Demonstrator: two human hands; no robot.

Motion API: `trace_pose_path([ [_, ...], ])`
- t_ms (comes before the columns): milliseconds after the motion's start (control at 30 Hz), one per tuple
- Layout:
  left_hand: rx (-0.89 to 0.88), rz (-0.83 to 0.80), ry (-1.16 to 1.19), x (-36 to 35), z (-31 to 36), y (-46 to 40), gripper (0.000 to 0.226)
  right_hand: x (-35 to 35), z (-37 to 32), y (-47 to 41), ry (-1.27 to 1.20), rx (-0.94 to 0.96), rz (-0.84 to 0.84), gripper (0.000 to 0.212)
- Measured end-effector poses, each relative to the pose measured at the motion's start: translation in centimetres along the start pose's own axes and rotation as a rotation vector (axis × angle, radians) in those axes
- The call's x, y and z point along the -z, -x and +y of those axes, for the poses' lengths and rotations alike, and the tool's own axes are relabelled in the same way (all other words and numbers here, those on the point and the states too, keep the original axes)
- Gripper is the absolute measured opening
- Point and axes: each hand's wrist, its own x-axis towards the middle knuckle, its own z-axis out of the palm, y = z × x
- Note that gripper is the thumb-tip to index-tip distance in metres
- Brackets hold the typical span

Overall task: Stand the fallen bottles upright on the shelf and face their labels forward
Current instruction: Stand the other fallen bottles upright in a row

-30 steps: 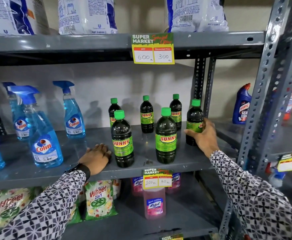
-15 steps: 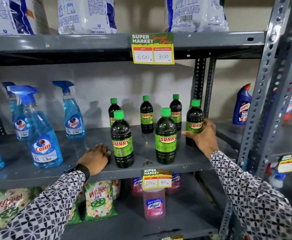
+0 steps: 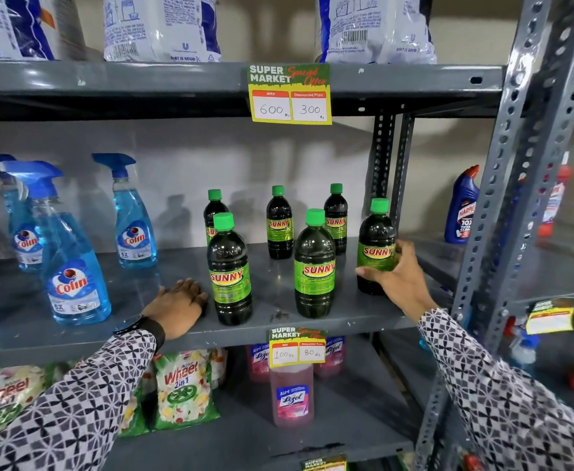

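Left hand (image 3: 177,305) flat, palm down on shelf (image 3: 126,341) front, fingers spread, holding nothing; nearest Sunny bottle (image 3: 229,273) just beside its fingertips, upright, label forward. Right hand (image 3: 396,277) wraps lower body of right-end bottle (image 3: 376,248), thumb across label's foot, wrist low. Judgement: twist bottle on its base in small turns, keep it planted, stop once label squares forward. Beyond both hands, remaining Sunny bottles upright.

A shop: grey metal shelves (image 3: 279,329) carry rows of branded cleaning goods. "Super Market" price tags (image 3: 289,94) with marked and discounted prices hang on the shelf edges. Sunny bottles (image 3: 314,266), Colin sprays (image 3: 75,266) and detergent bags (image 3: 183,389) stand in stock.
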Motion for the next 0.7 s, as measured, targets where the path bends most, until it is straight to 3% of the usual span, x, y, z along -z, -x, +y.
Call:
trace_pose_path([
  [200,0.007,-0.025,0.017,0.0,0.0,0.0,0.059,1.7,0.6,3.2,-0.039,0.026,-0.012,0.087],
  [500,0.023,-0.007,0.144,0.3,0.5,0.5,0.058,2.3,-0.1,4.7,-0.028,-0.006,-0.049,0.098],
  [600,0.103,0.183,0.305,0.9,1.2,1.8,0.050,2.6,-1.3,6.4,0.035,0.057,0.076,0.095],
  [700,0.103,0.473,0.483,1.4,2.2,3.9,0.036,1.8,-2.9,8.3,0.138,0.169,0.355,0.057],
])
